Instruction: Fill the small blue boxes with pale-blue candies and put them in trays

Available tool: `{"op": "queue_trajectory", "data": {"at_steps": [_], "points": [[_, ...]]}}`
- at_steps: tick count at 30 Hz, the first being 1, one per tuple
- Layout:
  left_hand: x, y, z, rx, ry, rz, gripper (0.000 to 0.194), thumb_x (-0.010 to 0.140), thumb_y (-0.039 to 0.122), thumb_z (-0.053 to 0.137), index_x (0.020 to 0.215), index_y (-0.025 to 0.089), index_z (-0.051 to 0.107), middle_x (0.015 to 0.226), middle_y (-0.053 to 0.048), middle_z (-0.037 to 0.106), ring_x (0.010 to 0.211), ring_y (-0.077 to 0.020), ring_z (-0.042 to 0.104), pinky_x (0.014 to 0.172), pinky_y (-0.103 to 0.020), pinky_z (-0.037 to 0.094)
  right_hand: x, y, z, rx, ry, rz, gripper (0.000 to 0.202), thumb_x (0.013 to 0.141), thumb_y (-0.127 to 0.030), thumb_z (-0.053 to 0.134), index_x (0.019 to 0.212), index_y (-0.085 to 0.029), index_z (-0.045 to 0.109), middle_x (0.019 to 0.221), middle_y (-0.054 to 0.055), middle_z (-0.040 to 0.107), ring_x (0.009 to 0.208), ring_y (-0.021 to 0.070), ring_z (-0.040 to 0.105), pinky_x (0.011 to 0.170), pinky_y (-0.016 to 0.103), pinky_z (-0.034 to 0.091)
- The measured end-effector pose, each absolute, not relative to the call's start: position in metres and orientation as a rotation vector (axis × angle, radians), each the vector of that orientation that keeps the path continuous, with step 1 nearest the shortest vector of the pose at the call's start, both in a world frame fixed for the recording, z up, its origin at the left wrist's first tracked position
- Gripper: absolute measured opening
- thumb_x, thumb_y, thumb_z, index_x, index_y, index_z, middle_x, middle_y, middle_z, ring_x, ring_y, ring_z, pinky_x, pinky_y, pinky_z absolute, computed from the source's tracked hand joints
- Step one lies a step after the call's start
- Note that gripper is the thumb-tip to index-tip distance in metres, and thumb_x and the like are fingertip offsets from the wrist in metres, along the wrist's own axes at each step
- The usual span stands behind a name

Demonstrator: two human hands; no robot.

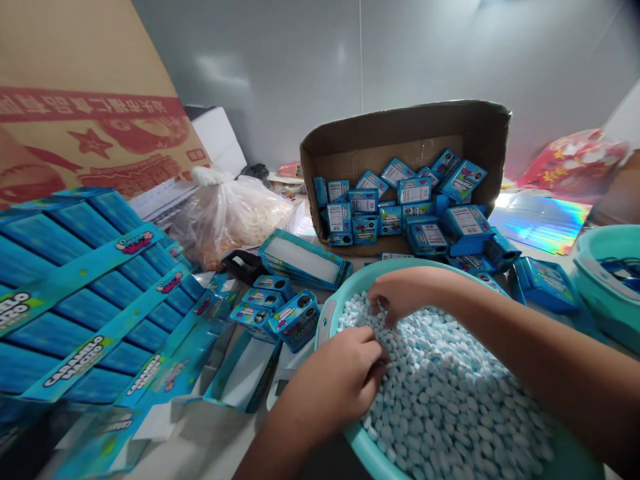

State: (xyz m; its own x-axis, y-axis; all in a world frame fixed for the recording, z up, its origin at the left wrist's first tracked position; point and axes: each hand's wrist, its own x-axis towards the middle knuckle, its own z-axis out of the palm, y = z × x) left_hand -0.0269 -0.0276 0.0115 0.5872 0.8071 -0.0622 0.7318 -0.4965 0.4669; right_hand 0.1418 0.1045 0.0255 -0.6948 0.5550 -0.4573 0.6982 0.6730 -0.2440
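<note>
A turquoise basin (357, 440) full of small pale blue and white candies (450, 400) stands in front of me. Over its near left side, my left hand (347, 367) is closed, fingers curled towards the thumb at the surface of the candies; whatever it pinches is hidden. My right hand (400, 293) reaches across from the right, its fingers bent down into the candies near the far left rim. Its fingertips are closed together, and I cannot make out what lies between them. Left of the basin are several small blue candy boxes (295, 320) and an open blue display tray (245, 373).
A tipped brown carton (320, 147) holds many small blue boxes behind the basin. Stacked blue display packs (100, 287) fill the left side, near a tied clear bag (235, 213) and a large printed carton (90, 67). Another turquoise basin (607, 287) stands at right.
</note>
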Motion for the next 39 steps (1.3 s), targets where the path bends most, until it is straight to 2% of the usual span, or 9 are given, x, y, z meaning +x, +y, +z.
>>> {"op": "queue_trajectory", "data": {"at_steps": [4, 11, 19, 22, 27, 32, 39], "points": [[-0.027, -0.027, 0.011, 2.424, 1.217, 0.214, 0.015, 0.095, 0.02, 0.05, 0.086, 0.017, 0.062, 0.098, -0.006, 0.062, 0.09, -0.0196, 0.06, 0.076, -0.031, 0.049, 0.142, 0.103, 0.029, 0.985, 2.541, -0.582, 0.04, 0.066, -0.03, 0.082, 0.104, -0.023, 0.075, 0.088, -0.002, 0.07, 0.072, 0.0166, 0.059, 0.057, 0.024, 0.035], [-0.027, -0.029, 0.011, 2.324, 1.286, 0.223, 0.014, 0.091, 0.021, 0.054, 0.096, 0.017, 0.067, 0.109, -0.008, 0.061, 0.102, -0.024, 0.061, 0.09, -0.039, 0.05, 0.142, 0.1, 0.036, 1.004, 2.527, -0.582, 0.038, 0.068, -0.031, 0.081, 0.104, -0.024, 0.074, 0.089, -0.002, 0.069, 0.073, 0.0166, 0.059, 0.058, 0.024, 0.035], [-0.029, -0.028, 0.011, 2.348, 1.223, 0.282, 0.012, 0.092, 0.018, 0.052, 0.086, 0.017, 0.062, 0.094, -0.005, 0.061, 0.089, -0.0185, 0.06, 0.077, -0.03, 0.049, 0.145, 0.101, 0.043, 1.022, 2.539, -0.592, 0.039, 0.07, -0.035, 0.08, 0.106, -0.021, 0.075, 0.091, 0.001, 0.07, 0.074, 0.0169, 0.058, 0.06, 0.025, 0.035], [-0.03, -0.028, 0.011, 2.347, 1.212, 0.31, 0.009, 0.087, 0.016, 0.056, 0.09, 0.018, 0.064, 0.095, -0.004, 0.062, 0.09, -0.0186, 0.061, 0.077, -0.03, 0.049, 0.146, 0.101, 0.045, 1.054, 2.547, -0.578, 0.036, 0.07, -0.034, 0.079, 0.105, -0.022, 0.075, 0.09, 0.0, 0.07, 0.072, 0.0163, 0.058, 0.059, 0.025, 0.035], [-0.032, -0.028, 0.012, 2.337, 1.145, 0.297, 0.024, 0.085, 0.019, 0.058, 0.105, 0.022, 0.071, 0.102, -0.005, 0.066, 0.097, -0.0208, 0.063, 0.087, -0.032, 0.051, 0.145, 0.099, 0.046, 1.066, 2.533, -0.575, 0.037, 0.069, -0.031, 0.08, 0.105, -0.022, 0.075, 0.088, -0.001, 0.07, 0.072, 0.0156, 0.059, 0.059, 0.025, 0.035], [-0.033, -0.027, 0.012, 2.304, 1.111, 0.291, 0.021, 0.084, 0.017, 0.058, 0.097, 0.022, 0.074, 0.102, -0.005, 0.069, 0.097, -0.0197, 0.065, 0.088, -0.031, 0.052, 0.146, 0.098, 0.046, 1.052, 2.545, -0.576, 0.036, 0.07, -0.033, 0.08, 0.104, -0.022, 0.075, 0.09, 0.0, 0.071, 0.073, 0.0162, 0.059, 0.059, 0.025, 0.035], [-0.033, -0.026, 0.011, 2.316, 1.034, 0.374, 0.026, 0.083, 0.01, 0.058, 0.1, 0.02, 0.074, 0.098, -0.006, 0.069, 0.093, -0.0195, 0.066, 0.083, -0.03, 0.052, 0.146, 0.101, 0.041, 1.027, 2.547, -0.586, 0.035, 0.07, -0.03, 0.079, 0.104, -0.021, 0.075, 0.089, 0.0, 0.071, 0.072, 0.0165, 0.06, 0.06, 0.025, 0.036]]}}
